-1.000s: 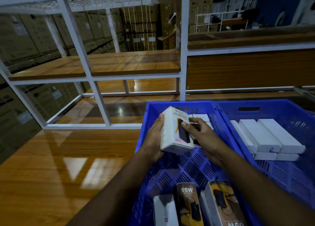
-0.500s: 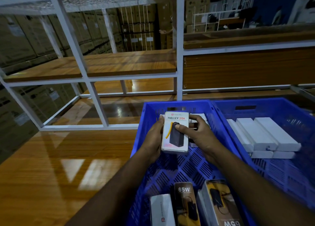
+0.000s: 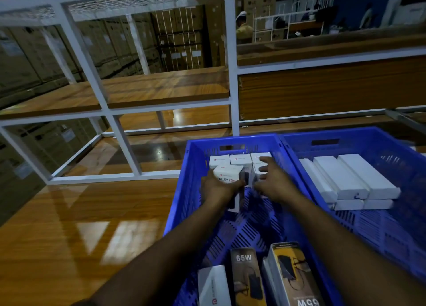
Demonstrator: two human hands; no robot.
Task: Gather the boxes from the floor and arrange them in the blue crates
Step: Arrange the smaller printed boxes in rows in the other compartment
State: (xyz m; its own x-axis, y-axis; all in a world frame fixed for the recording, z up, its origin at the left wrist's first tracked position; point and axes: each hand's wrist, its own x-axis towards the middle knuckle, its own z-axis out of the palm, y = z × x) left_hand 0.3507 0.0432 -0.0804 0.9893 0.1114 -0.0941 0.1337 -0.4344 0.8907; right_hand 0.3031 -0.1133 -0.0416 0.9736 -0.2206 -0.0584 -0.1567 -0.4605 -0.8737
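Observation:
Two blue crates stand side by side on the wooden floor. In the left crate (image 3: 182, 190) a row of white boxes (image 3: 239, 159) stands on end against the far wall. My left hand (image 3: 216, 187) grips a white "Halley 20K" box (image 3: 228, 174) upright just in front of that row. My right hand (image 3: 270, 179) lies with fingers spread on the white boxes at the right end of the row. At the crate's near end lie a white box (image 3: 213, 285), a dark "65W" box (image 3: 246, 275) and another 65W box (image 3: 290, 275).
The right crate (image 3: 391, 149) holds several long white boxes (image 3: 350, 179) in two layers. A white metal rack (image 3: 230, 75) with wooden shelves stands behind the crates. Stacked cartons fill the background, and a person stands far off beyond the rack.
Both hands moved forward and down into the left crate. The Halley box went from held flat between both hands to standing against the row, and my right hand left it for the neighbouring boxes.

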